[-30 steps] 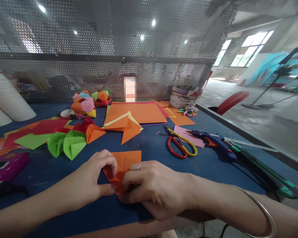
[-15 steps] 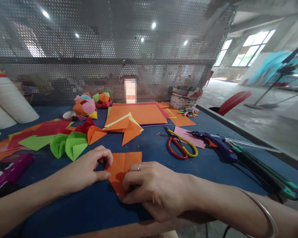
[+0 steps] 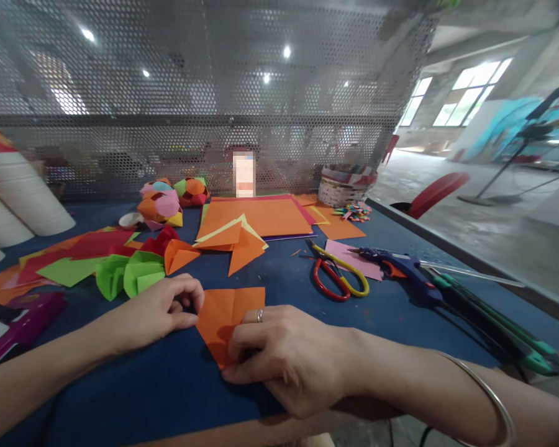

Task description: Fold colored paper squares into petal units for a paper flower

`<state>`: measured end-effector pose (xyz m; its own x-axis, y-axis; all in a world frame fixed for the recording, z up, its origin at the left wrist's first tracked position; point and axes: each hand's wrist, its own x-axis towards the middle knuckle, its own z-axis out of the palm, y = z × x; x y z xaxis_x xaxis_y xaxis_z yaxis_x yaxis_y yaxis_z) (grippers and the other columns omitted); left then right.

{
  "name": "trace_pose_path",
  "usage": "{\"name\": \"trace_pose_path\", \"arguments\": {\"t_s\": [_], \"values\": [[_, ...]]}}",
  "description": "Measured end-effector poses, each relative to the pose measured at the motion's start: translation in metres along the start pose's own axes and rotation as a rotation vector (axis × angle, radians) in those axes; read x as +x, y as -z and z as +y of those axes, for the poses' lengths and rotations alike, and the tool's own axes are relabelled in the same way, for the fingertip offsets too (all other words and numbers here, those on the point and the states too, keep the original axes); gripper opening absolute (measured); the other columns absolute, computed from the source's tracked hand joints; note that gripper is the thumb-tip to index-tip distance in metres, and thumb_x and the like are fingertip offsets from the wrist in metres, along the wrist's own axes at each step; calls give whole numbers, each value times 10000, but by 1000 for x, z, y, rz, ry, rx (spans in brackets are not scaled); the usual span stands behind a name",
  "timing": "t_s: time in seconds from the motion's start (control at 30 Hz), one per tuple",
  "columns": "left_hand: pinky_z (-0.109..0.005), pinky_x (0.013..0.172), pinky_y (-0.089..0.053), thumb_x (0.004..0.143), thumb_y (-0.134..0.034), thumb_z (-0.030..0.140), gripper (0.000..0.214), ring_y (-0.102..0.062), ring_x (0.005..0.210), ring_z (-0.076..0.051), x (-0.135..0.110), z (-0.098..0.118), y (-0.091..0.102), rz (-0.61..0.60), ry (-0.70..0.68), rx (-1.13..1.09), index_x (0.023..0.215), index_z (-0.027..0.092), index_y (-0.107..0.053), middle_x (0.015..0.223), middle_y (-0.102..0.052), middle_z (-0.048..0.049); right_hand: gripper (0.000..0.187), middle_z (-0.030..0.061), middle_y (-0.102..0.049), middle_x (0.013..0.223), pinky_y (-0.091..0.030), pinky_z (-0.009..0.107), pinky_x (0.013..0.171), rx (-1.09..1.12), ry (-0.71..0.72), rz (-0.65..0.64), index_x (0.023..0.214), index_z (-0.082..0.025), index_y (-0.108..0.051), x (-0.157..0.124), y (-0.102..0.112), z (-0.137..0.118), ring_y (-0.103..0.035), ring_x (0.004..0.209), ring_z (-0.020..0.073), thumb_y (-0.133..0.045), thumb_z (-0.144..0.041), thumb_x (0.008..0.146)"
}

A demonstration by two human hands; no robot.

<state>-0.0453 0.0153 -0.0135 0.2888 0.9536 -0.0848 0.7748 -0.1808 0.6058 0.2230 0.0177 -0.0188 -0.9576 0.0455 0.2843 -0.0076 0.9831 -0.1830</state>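
A sheet of orange paper (image 3: 217, 314) with a vertical crease and slanting lower left side lies on the blue table in front of me. My right hand (image 3: 279, 354), with a ring on one finger, presses and pinches the paper's lower right part; its curled fingers hide that corner. Just off the left edge is my left hand (image 3: 170, 310), fingers loosely curled and thumb apart from them, with nothing visible between. Beyond the paper, a folded orange piece (image 3: 242, 242) rests against a stack of coloured paper (image 3: 261, 214). Green folded petals (image 3: 143, 268) stand past my left hand.
To the right lie red-and-yellow scissors (image 3: 340, 273), pink paper (image 3: 351, 257), a blue glue gun (image 3: 414, 273) and a green-black tool (image 3: 494, 316). A woven basket (image 3: 347, 186) and folded paper balls (image 3: 161, 202) stand behind. A purple tool (image 3: 32, 320) and white cup stacks (image 3: 25, 189) are left.
My left hand has drawn slightly left, its thumb coming off the orange paper's edge. My right hand stays on the paper. The view has shifted slightly.
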Motion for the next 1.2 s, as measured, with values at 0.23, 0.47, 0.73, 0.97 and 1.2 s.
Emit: {"name": "trace_pose_path", "arguments": {"t_s": [0.23, 0.47, 0.73, 0.97, 1.2], "values": [[-290, 663, -466, 838, -500, 365, 161, -568, 706, -149, -16, 14, -3, 212, -55, 109, 879, 232, -581, 865, -630, 4, 358, 23, -691, 999, -449, 292, 714, -22, 32, 42, 1069, -171, -751, 1, 0, 0, -587, 829, 162, -574, -80, 771], [-146, 863, -531, 947, -563, 329, 168, -669, 1044, -90, -54, 35, -47, 323, -463, 319, 1110, 316, -522, 1150, -660, 39, 409, 74, -672, 1046, -476, 344, 833, -107, -228, 373, 1084, -163, -703, -1, 10, 18, -567, 923, 196, -473, 14, 796], [-232, 830, -602, 918, -562, 578, 434, -707, 1052, -189, -53, 32, -64, 492, -545, 593, 1218, 268, -512, 1190, -690, -41, 576, 129, -581, 1234, -481, 466, 981, 5, -439, 183, 1233, -152, -602, -6, 9, 40, -537, 1147, 238, -479, 93, 727], [-295, 836, -586, 970, -517, 388, 235, -699, 1026, -187, -45, 37, -58, 531, -560, 594, 1172, 277, -562, 1152, -701, -6, 190, 82, -643, 1073, -484, 366, 949, -1, -314, 326, 898, -161, -704, -5, 10, 42, -590, 1027, 191, -592, -15, 854], [-260, 943, -480, 896, -422, 35, 347, -615, 1082, -146, -36, 20, -41, 525, -682, 599, 1073, 244, -635, 1160, -658, -15, 120, 36, -696, 998, -482, 318, 906, -20, -100, 176, 855, -177, -661, -1, 10, 23, -607, 942, 164, -620, -69, 821]]}}
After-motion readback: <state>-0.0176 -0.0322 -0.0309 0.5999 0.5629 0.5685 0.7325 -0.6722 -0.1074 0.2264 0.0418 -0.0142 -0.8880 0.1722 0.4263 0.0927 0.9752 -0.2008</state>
